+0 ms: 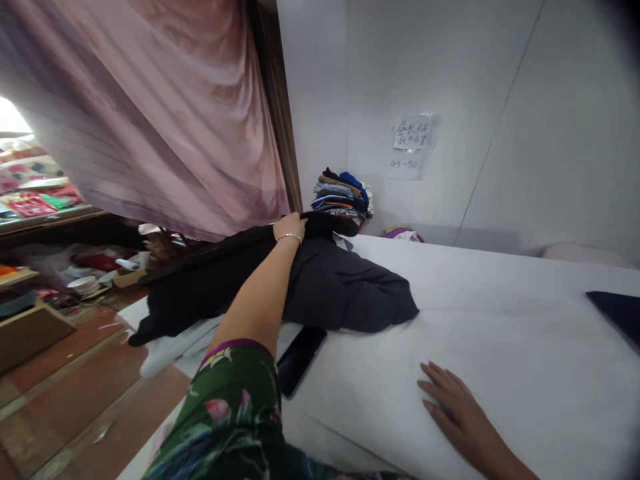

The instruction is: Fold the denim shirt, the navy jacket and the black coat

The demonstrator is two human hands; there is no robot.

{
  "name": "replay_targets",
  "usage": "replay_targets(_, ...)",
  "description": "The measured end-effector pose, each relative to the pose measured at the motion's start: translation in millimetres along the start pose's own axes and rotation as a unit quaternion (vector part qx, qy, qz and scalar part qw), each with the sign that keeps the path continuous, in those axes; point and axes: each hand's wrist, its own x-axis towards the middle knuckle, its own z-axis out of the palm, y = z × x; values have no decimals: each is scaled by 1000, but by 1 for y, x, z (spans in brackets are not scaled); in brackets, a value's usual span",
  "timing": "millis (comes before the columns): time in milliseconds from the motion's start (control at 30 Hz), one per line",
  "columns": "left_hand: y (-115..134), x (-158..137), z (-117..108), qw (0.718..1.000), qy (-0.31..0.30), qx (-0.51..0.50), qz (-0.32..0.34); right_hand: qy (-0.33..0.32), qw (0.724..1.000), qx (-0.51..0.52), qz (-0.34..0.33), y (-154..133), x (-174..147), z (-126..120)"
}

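Note:
My left hand [290, 229], with a bracelet on the wrist, reaches across the table to its far left side. Its fingers are closed on a black garment [210, 270], part of which bunches up just beyond the knuckles. A dark grey garment [357, 287] lies crumpled against the black one, to the right of my forearm. Beneath the black cloth, some light grey cloth [187, 340] hangs at the table's left edge. My right hand [453, 407] rests palm down on the white table [500, 333], fingers stretched out and holding nothing.
Close to my left forearm lies a black phone [303, 360]. A stack of folded clothes [343, 197] stands by the wall, under a handwritten paper sign [414, 133]. Dark cloth [617, 313] lies at the right. A pink curtain [200, 113] hangs left, above boxes on the tiled floor [75, 393].

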Motion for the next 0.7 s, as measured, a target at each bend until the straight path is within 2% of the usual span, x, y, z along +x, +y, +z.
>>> replay_targets(100, 3, 12, -28, 995, 78, -42, -39, 11, 1000, 20, 10, -2, 1, -3)
replay_targets(267, 9, 20, -90, 981, 174, -80, -35, -4, 999, 28, 18, -4, 3, -8)
replay_targets(367, 20, 15, -130, 956, 254, -146, 17, -7, 999, 30, 22, -3, 4, -8)
replay_targets(467, 51, -5, -159, 934, 296, -168, 109, -5, 998, 47, 28, -3, 5, -7)
replay_targets(567, 101, -40, -164, 924, 265, -164, 220, 8, 994, 100, 43, -7, 7, -9)
replay_targets(633, 138, -71, -152, 921, 221, -143, 289, 26, 983, 171, 65, -11, 7, -13)
replay_targets(700, 171, -103, -130, 910, 162, -125, 361, 41, 959, 259, 111, -14, 7, -20)
